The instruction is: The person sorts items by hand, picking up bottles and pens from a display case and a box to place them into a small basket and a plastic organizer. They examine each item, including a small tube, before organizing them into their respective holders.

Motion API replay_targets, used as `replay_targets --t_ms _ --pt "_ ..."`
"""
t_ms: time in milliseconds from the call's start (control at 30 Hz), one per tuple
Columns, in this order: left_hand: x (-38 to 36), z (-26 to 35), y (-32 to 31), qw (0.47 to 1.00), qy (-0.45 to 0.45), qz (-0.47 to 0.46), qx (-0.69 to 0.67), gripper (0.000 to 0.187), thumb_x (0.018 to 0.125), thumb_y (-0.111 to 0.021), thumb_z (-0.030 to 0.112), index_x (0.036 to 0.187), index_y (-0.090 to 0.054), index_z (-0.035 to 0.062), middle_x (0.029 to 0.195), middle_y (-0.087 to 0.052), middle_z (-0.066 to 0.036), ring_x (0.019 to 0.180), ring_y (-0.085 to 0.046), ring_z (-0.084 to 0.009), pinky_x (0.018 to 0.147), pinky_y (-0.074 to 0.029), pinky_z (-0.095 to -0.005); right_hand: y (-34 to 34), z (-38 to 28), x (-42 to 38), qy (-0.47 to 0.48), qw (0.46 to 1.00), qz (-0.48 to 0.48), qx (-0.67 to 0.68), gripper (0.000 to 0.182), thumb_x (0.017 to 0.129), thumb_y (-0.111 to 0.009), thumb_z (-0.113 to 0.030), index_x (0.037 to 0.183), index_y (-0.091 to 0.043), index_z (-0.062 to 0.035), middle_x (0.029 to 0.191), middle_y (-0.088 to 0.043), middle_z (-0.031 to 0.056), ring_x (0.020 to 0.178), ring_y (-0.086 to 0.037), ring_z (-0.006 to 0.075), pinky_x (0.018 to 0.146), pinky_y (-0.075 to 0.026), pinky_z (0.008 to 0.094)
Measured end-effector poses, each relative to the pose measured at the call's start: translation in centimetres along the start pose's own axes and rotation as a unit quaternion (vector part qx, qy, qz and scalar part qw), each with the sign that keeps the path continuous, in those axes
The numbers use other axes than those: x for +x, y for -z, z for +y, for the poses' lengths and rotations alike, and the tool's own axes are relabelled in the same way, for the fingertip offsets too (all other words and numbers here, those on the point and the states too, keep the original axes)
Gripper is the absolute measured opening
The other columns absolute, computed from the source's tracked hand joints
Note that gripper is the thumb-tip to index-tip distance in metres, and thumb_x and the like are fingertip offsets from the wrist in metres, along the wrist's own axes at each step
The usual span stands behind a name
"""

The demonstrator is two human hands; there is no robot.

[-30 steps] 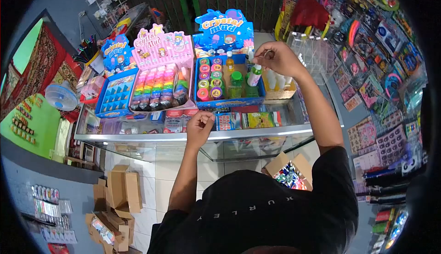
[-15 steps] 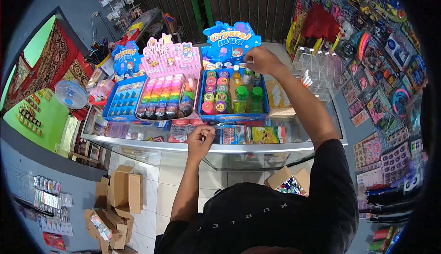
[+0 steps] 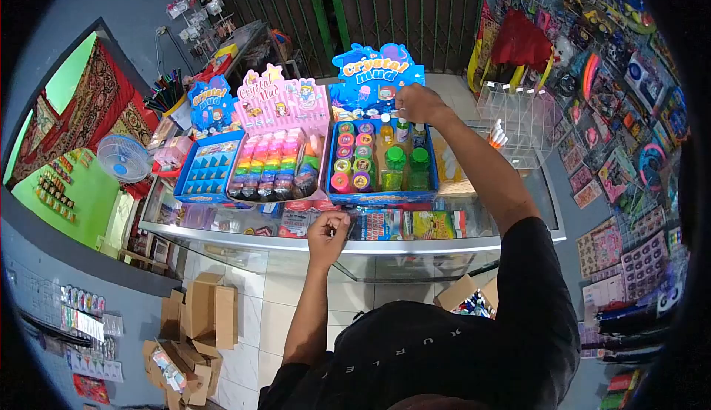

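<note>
Your small bottle (image 3: 402,133) has moved to the blue box (image 3: 381,197)'s back edge, upright just below your nearer right hand (image 3: 422,105), fingers curled, whether gripping it unclear

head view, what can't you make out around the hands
In the head view:
Left hand: its curled shape hides whether it holds anything.
Right hand: contact with the small green bottle is too small to judge.
Cardboard box, lower right: black shirt hides part.
</note>
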State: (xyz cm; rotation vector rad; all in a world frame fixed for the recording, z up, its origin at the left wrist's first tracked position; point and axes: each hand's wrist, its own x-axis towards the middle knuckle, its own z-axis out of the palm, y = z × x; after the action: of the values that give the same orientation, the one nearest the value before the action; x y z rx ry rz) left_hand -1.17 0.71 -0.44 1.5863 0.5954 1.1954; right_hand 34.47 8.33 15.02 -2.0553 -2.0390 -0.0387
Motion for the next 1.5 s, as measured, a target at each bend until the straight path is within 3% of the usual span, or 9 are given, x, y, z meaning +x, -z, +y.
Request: replay_targets --t_ms 333,533,633,833,933,1033,1267,1333,1500 --pt "0.0 -0.5 0.2 1.0 0.001 0.005 0.009 0.004 0.09 -0.066 0.002 0.093 -0.063 0.0024 0.068 -0.054 0.005 0.061 -0.047 -0.0022 0.055 -0.038 -0.019 -0.3 1.1 0.7 -0.005 0.999 -0.045 -0.005 0.024 0.075 -0.078 -0.028 0.09 -0.072 -0.0101 0.103 -0.068 0.0132 0.098 -0.066 0.0324 0.084 -0.053 0.0432" --pt "-0.1 -0.5 0.0 1.0 0.004 0.013 -0.008 0.006 0.09 -0.068 0.007 0.093 -0.064 0.0028 0.065 -0.054 0.007 0.06 -0.044 0.0 0.053 -0.033 -0.0183 0.5 1.0 -1.2 0.062 0.997 0.049 0.0 0.028 0.073 -0.079 -0.028 0.093 -0.069 -0.0112 0.098 -0.068 0.0116 0.098 -0.064 0.0311 0.083 -0.052 0.0429" --pt "0.0 -0.4 0.0 1.0 -0.001 0.01 -0.004 0.006 0.09 -0.068 0.007 0.093 -0.064 0.0027 0.064 -0.054 0.007 0.059 -0.044 0.0 0.053 -0.033 -0.0183 1.8 0.5 -2.3 0.025 0.999 0.032 -0.006 0.028 0.073 -0.078 -0.028 0.093 -0.068 -0.011 0.096 -0.068 0.0112 0.097 -0.064 0.0308 0.083 -0.052 0.0428" --pt "0.0 -0.7 0.0 1.0 0.003 0.009 0.002 0.005 0.09 -0.067 0.005 0.093 -0.064 0.0025 0.066 -0.055 0.006 0.06 -0.045 0.0 0.054 -0.034 -0.0179 1.5 2.4 -3.6 0.058 0.998 0.037 -0.004 0.026 0.074 -0.075 -0.027 0.094 -0.068 -0.0123 0.097 -0.067 0.01 0.098 -0.064 0.0303 0.082 -0.052 0.0434" --pt "0.0 -0.6 0.0 1.0 -0.007 0.006 0.002 0.005 0.089 -0.067 0.004 0.093 -0.065 0.0023 0.067 -0.056 0.006 0.061 -0.047 0.0 0.055 -0.036 -0.0174 2.0 2.1 -4.4 0.064 0.996 0.059 0.011 0.027 0.075 -0.076 -0.022 0.096 -0.066 -0.0067 0.092 -0.066 0.0122 0.089 -0.064 0.0288 0.077 -0.051 0.0407" --pt "0.0 -0.4 0.1 1.0 0.002 0.003 -0.001 0.005 0.089 -0.067 0.003 0.094 -0.065 0.0022 0.068 -0.057 0.006 0.062 -0.047 0.0 0.055 -0.036 -0.0173 3.4 -0.2 -6.6 0.107 0.983 0.143 0.041 0.026 0.078 -0.074 -0.021 0.096 -0.066 -0.0058 0.091 -0.065 0.0123 0.087 -0.064 0.0285 0.076 -0.051 0.0396" --pt "0.1 0.0 0.2 1.0 -0.017 -0.018 0.015 0.003 0.09 -0.065 0.001 0.09 -0.063 0.0032 0.066 -0.051 0.006 0.059 -0.044 -0.001 0.053 -0.034 -0.0191 1.5 -9.4 -16.3 0.181 0.924 0.16 0.295 0.016 0.076 -0.077 -0.007 0.087 -0.066 -0.0045 0.084 -0.064 0.0098 0.081 -0.063 0.0246 0.073 -0.048 0.0366" --pt "0.0 0.0 0.2 1.0 0.004 -0.022 0.005 0.003 0.09 -0.065 0.002 0.089 -0.063 0.0033 0.066 -0.052 0.006 0.06 -0.045 -0.0012 0.053 -0.034 -0.0193 -0.5 -10.4 -19.0 0.126 0.912 0.109 0.376 0.014 0.078 -0.075 -0.006 0.089 -0.066 -0.0045 0.087 -0.065 0.009 0.081 -0.063 0.0216 0.072 -0.049 0.0341" --pt "-0.1 -0.5 0.3 0.999 -0.004 -0.039 -0.011 0.003 0.09 -0.068 0.004 0.09 -0.065 0.0029 0.067 -0.056 0.007 0.059 -0.043 0.002 0.05 -0.031 -0.017 -5.5 -11.3 -24.0 -0.047 0.874 0.14 0.463 0.012 0.079 -0.076 -0.004 0.088 -0.067 -0.0031 0.077 -0.064 0.0029 0.069 -0.059 0.0091 0.061 -0.045 0.0248"
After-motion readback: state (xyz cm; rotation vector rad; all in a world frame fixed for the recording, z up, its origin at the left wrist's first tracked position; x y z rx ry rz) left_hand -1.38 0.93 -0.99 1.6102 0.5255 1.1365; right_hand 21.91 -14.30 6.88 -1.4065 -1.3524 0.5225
